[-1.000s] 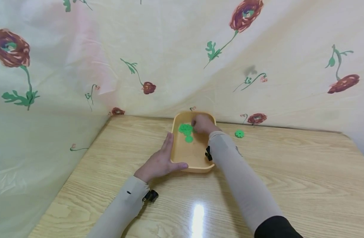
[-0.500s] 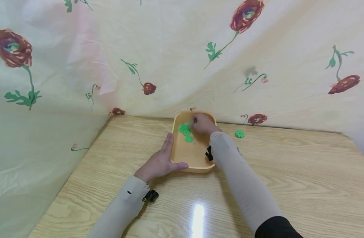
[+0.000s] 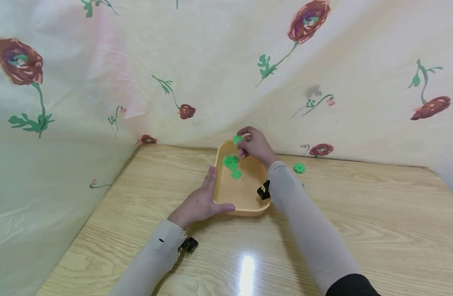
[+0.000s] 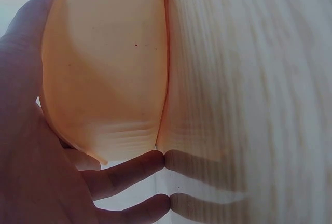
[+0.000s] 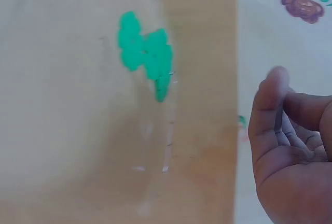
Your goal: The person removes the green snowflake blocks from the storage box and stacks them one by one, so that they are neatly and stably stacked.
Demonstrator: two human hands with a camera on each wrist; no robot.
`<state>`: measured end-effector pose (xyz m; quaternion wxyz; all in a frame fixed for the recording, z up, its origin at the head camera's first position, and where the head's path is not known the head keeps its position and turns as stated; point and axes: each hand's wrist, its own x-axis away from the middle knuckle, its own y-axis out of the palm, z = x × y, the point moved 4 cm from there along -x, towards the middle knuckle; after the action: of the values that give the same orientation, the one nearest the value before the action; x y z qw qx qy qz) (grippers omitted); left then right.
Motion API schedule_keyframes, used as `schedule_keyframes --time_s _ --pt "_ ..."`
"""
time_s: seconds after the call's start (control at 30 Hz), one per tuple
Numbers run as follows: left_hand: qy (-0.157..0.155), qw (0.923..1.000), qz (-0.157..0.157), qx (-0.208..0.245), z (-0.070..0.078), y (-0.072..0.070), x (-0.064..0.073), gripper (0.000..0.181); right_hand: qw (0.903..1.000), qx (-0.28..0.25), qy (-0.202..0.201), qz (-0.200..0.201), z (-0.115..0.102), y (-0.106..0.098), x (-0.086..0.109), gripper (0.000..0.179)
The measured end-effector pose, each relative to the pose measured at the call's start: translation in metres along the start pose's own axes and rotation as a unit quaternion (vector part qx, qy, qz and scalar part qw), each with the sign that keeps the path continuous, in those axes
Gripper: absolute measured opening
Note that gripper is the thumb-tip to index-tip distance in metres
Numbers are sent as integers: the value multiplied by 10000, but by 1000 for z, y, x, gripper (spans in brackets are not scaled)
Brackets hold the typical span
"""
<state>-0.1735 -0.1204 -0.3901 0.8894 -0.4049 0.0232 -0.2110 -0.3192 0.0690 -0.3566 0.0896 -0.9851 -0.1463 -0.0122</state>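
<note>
While the left hand [image 3: 197, 204], fingers outstretched, touches the tray [image 3: 243, 197], the right hand [image 3: 257, 146] pinches a green disc [image 3: 237, 140]; other green pieces [image 3: 231, 161] lie inside, between both hands.

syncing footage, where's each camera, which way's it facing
Head: on the head, facing forward and down at the tray; left hand, right hand, sleeves show.
Left wrist: worn there, facing the tray's outside; left hand shows.
Right wrist: worn there, facing into the tray; right hand shows.
Head and right wrist share green discs.
</note>
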Motion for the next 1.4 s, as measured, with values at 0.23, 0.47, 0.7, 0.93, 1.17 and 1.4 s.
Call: schedule_keyframes --time_s 0.23,0.47,0.7,0.93,1.17,1.4 --pt "-7 10000 -17 22 1 1 1 130 10000 -44 10 74 -23 -5 6 38" --pt "-17 10000 -51 70 0 1 2 128 9994 306 -164 55 -38 -19 13 38" --pt "-112 9999 -76 103 -1 1 2 129 9986 418 -152 286 -25 -47 27 37" --pt "-128 9998 -66 103 1 0 4 130 9913 1214 0 507 8 -73 42 35" --pt "-99 9999 -57 72 1 -1 3 129 9909 1260 241 398 38 -81 52 35" --pt "-65 9999 -65 71 1 0 1 129 9919 1204 160 367 44 -84 54 35"
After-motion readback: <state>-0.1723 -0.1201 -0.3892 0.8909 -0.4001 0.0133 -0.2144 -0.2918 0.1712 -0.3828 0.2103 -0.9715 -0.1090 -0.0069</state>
